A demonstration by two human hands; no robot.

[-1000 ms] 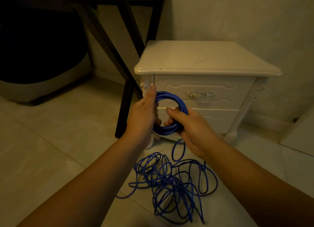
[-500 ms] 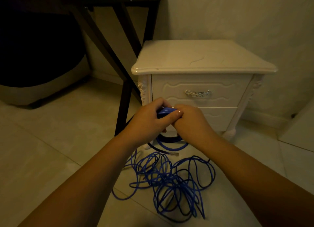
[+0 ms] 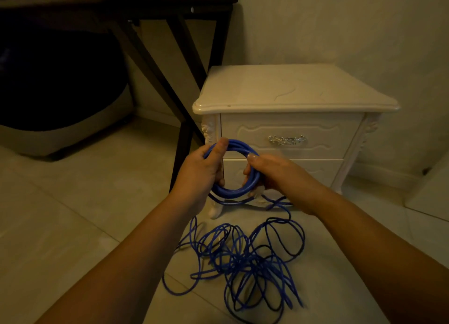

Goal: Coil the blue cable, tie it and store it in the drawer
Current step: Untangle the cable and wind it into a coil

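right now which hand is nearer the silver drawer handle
Right. The right hand grips the blue cable below-left of the drawer handle; the left hand grips it farther left.

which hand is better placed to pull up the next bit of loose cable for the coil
Right. The left hand grips the coil with its thumb over the top, anchoring it, while the loose strand trails from just below the right hand down to the tangled pile.

No legible txt, labels, brand marks or nos.: none on nightstand (image 3: pixel 291 90), blue cable (image 3: pixel 234 193) or dark table (image 3: pixel 145 3).
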